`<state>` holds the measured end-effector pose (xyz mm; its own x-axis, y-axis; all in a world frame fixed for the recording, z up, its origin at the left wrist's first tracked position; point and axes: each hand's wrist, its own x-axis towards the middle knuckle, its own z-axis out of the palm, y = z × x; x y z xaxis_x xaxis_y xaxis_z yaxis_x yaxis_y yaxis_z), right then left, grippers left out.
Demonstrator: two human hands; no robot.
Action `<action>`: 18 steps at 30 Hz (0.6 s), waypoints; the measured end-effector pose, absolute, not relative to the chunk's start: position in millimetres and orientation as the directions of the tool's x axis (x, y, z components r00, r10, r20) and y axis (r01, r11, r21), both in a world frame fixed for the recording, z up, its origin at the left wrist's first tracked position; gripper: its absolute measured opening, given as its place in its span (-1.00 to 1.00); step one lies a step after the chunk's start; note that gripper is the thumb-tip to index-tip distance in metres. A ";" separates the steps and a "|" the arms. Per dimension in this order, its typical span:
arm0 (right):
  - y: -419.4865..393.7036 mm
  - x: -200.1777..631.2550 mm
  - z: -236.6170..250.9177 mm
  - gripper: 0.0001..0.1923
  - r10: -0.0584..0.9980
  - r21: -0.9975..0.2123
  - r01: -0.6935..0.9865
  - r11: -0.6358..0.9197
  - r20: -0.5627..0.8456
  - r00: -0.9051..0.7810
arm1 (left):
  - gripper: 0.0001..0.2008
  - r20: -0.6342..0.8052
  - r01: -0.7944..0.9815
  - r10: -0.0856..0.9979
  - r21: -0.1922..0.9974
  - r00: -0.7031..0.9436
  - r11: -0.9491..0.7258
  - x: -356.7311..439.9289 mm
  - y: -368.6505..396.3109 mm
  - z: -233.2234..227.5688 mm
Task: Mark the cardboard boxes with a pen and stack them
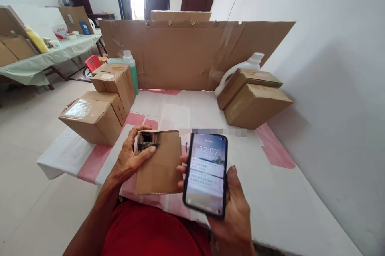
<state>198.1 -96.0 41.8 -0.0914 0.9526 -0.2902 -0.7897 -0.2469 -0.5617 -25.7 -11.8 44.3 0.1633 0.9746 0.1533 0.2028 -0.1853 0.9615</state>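
The box (158, 165) is in your left hand (130, 159), held just above the near edge of the tabletop (279, 192); your fingers curl round its left side and your thumb lies across its top corner, beside a dark ragged hole in the cardboard. Your right hand (236, 204) is closed round a phone (206, 175), its lit screen facing you and showing 12:07, its left edge just beside the box. Farther back on the tabletop, two stacked boxes (100, 105) sit to the left with a green bottle (130, 67) behind them, and two more boxes (254, 97) sit to the right in front of a white jug (251, 63). A cardboard screen (186, 53) stands along the far edge.
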 end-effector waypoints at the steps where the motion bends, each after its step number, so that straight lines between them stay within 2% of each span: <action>1: -86.8 211.3 25.8 -0.31 0.949 -0.628 -0.753 -0.195 -0.315 0.017 | -0.55 0.154 0.194 0.974 0.963 0.168 -0.185 -26.9 -8.1 42.4; 3: -70.5 239.6 -10.7 -0.34 0.878 -0.759 -0.619 -0.202 -0.420 0.229 | -0.57 0.142 0.171 0.976 0.971 0.164 -0.170 -29.4 -0.8 39.6; 5: -59.4 266.6 -45.8 -0.33 0.789 -0.863 -0.410 -0.295 -0.462 0.406 | -0.58 0.129 0.144 0.979 0.978 0.157 -0.152 -32.2 6.0 38.0; 7: -54.5 288.9 -72.4 -0.37 0.729 -0.889 -0.260 -0.377 -0.458 0.509 | -0.58 0.112 0.124 0.982 0.984 0.151 -0.131 -34.7 11.8 37.2; 10: -56.6 312.0 -92.9 -0.49 0.709 -0.889 -0.061 -0.453 -0.401 0.581 | -0.60 0.082 0.062 0.988 0.994 0.131 -0.091 -36.8 19.8 35.8; 12: -60.7 323.6 -99.1 -0.53 0.723 -0.828 0.218 -0.516 -0.284 0.629 | -0.59 0.054 -0.035 0.991 0.998 0.124 -0.050 -36.5 26.2 32.9; 15: -63.6 336.6 -106.7 -0.49 0.804 -0.591 0.641 -0.490 -0.021 0.595 | -0.48 -0.006 -0.203 0.993 0.979 0.117 0.029 -34.2 39.4 21.6; 18: -57.3 332.9 -110.5 -0.31 0.826 -0.483 0.771 -0.415 0.155 0.541 | -0.37 -0.033 -0.370 0.994 0.927 0.102 0.069 -30.1 54.6 2.2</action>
